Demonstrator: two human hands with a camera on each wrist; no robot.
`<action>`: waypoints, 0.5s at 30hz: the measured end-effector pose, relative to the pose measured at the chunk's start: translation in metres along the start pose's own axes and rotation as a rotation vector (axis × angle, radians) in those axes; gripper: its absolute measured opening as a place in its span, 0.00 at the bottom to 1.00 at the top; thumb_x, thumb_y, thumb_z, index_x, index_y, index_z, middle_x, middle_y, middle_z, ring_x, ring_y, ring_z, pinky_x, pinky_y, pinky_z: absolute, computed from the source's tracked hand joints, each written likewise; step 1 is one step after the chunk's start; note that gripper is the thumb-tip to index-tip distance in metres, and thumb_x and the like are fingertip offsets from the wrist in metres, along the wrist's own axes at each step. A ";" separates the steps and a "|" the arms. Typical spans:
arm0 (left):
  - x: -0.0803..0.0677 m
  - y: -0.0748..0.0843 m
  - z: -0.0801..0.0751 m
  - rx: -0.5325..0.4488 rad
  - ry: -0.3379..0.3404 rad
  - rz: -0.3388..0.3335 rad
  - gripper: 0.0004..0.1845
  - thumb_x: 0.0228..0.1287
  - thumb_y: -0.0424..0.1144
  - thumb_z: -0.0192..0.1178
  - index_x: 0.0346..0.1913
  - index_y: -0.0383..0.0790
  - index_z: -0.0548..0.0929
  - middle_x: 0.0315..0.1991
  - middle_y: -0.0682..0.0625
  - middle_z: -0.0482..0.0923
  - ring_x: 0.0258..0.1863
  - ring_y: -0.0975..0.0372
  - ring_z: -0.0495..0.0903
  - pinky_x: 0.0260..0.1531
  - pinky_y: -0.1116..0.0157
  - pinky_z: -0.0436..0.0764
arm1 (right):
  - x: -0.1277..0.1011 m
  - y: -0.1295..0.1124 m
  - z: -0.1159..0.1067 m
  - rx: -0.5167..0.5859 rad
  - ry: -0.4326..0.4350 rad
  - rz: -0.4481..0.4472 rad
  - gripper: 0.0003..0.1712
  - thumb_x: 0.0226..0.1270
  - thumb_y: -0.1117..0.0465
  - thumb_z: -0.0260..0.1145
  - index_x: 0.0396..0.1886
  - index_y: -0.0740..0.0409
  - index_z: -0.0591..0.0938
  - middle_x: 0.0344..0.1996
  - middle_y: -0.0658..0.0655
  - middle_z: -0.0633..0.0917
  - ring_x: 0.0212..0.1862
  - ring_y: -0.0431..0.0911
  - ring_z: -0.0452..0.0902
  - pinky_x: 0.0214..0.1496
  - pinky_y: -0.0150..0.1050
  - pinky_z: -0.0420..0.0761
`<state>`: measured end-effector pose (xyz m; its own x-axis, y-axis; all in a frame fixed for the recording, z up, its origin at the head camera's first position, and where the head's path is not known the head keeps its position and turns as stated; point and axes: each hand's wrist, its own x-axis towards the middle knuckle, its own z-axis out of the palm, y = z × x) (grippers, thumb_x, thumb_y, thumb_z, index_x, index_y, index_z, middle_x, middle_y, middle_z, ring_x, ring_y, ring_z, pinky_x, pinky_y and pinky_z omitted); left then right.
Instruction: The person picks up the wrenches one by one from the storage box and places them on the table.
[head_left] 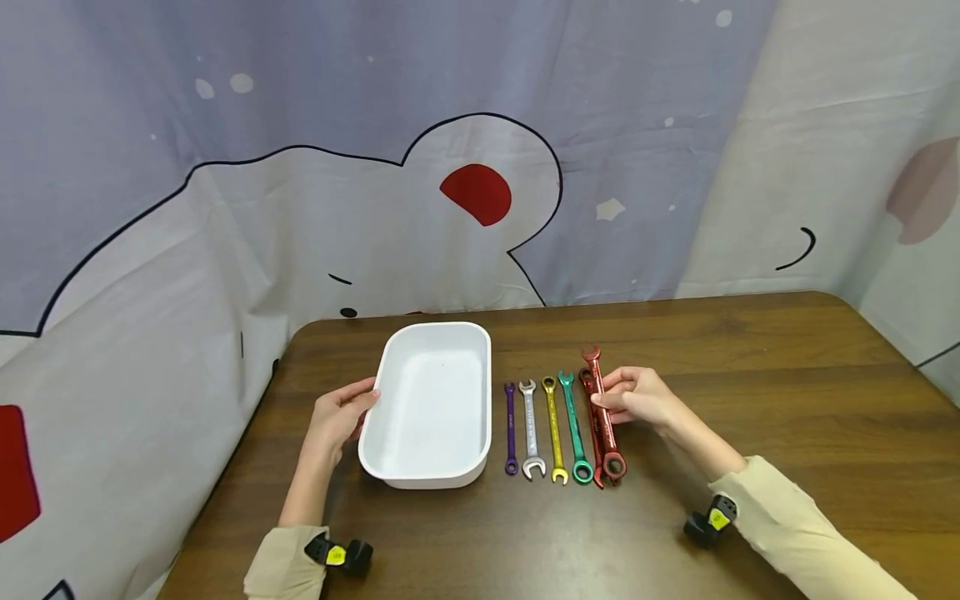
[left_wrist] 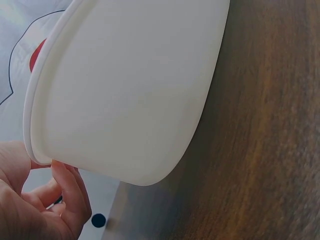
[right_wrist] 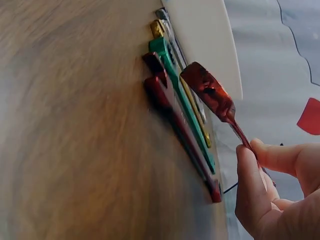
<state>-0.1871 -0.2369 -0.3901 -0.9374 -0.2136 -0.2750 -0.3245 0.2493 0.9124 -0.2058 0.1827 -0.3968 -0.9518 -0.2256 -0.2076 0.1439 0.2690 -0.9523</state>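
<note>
A white tray (head_left: 397, 467) stands on the brown table (head_left: 750, 375). My left hand (head_left: 366, 408) holds its left rim, thumb on top; in the left wrist view the fingers (left_wrist: 70, 192) curl under the tray (left_wrist: 125, 100). To the right of the tray lies a row of wrenches: purple (head_left: 511, 429), silver (head_left: 531, 429), yellow (head_left: 554, 429), green (head_left: 573, 429) and dark red (head_left: 590, 392). My right hand (head_left: 602, 398) pinches the shaft of the long red wrench (head_left: 595, 362). In the right wrist view that red wrench (right_wrist: 210, 95) is raised at its ring end above the others.
A cartoon-print curtain (head_left: 480, 167) hangs behind the table. Bare wood stretches to the right of the wrenches and along the front edge. The table's left edge runs close to the tray.
</note>
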 end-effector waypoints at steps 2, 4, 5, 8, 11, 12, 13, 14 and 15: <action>0.000 0.000 0.000 -0.004 0.000 0.000 0.24 0.66 0.42 0.59 0.63 0.40 0.75 0.34 0.60 0.80 0.25 0.71 0.76 0.23 0.73 0.74 | -0.001 0.002 -0.003 0.003 -0.003 0.007 0.18 0.60 0.67 0.67 0.44 0.75 0.72 0.23 0.46 0.83 0.28 0.36 0.80 0.33 0.34 0.84; -0.001 0.000 0.000 -0.006 0.001 0.002 0.24 0.66 0.42 0.59 0.63 0.40 0.75 0.34 0.60 0.81 0.26 0.71 0.77 0.23 0.73 0.74 | -0.002 0.003 -0.006 0.004 -0.003 0.021 0.18 0.60 0.67 0.67 0.43 0.74 0.72 0.23 0.46 0.83 0.28 0.36 0.80 0.33 0.34 0.84; -0.001 0.000 0.000 -0.008 0.000 0.003 0.24 0.66 0.42 0.59 0.63 0.40 0.75 0.34 0.60 0.81 0.26 0.71 0.77 0.23 0.73 0.75 | -0.002 0.004 -0.007 0.004 -0.004 0.028 0.18 0.60 0.67 0.67 0.43 0.74 0.72 0.23 0.46 0.83 0.28 0.36 0.80 0.33 0.33 0.83; -0.001 0.000 0.000 -0.011 -0.002 0.005 0.24 0.66 0.42 0.59 0.63 0.39 0.75 0.34 0.61 0.81 0.26 0.71 0.77 0.23 0.73 0.75 | -0.003 0.006 -0.010 0.002 -0.011 0.043 0.19 0.60 0.67 0.67 0.45 0.75 0.72 0.24 0.46 0.84 0.28 0.35 0.80 0.33 0.32 0.83; -0.001 0.000 0.000 -0.014 -0.002 0.005 0.24 0.66 0.42 0.59 0.63 0.39 0.75 0.33 0.61 0.80 0.26 0.72 0.77 0.23 0.73 0.75 | -0.004 0.007 -0.012 0.003 -0.004 0.056 0.19 0.60 0.67 0.66 0.45 0.75 0.72 0.24 0.46 0.84 0.28 0.35 0.80 0.32 0.32 0.83; -0.001 0.000 0.000 -0.014 -0.002 0.004 0.24 0.66 0.42 0.59 0.63 0.39 0.75 0.33 0.61 0.80 0.26 0.71 0.77 0.23 0.73 0.75 | -0.005 0.007 -0.012 0.003 0.000 0.059 0.19 0.60 0.66 0.66 0.45 0.75 0.72 0.24 0.46 0.84 0.28 0.35 0.79 0.32 0.31 0.83; -0.001 0.000 0.000 -0.013 -0.001 0.005 0.24 0.66 0.42 0.59 0.63 0.39 0.75 0.34 0.60 0.80 0.26 0.71 0.77 0.23 0.73 0.75 | -0.005 0.008 -0.012 0.000 0.004 0.059 0.19 0.61 0.66 0.66 0.45 0.75 0.72 0.24 0.45 0.84 0.28 0.35 0.79 0.31 0.31 0.82; -0.001 0.000 0.000 -0.013 0.000 0.004 0.24 0.66 0.42 0.59 0.63 0.39 0.75 0.34 0.60 0.81 0.26 0.71 0.77 0.23 0.73 0.75 | -0.005 0.008 -0.012 0.000 0.013 0.067 0.19 0.61 0.66 0.66 0.46 0.74 0.71 0.24 0.45 0.83 0.27 0.35 0.79 0.31 0.30 0.82; 0.000 0.000 0.000 -0.010 0.001 0.004 0.24 0.66 0.42 0.59 0.63 0.39 0.76 0.34 0.60 0.81 0.26 0.71 0.77 0.24 0.73 0.75 | -0.005 0.008 -0.013 -0.005 0.016 0.068 0.20 0.61 0.66 0.66 0.46 0.74 0.71 0.24 0.45 0.83 0.27 0.35 0.78 0.30 0.30 0.82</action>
<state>-0.1866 -0.2364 -0.3903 -0.9387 -0.2136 -0.2707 -0.3191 0.2404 0.9167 -0.2029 0.1979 -0.4003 -0.9441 -0.1914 -0.2684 0.2074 0.2880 -0.9349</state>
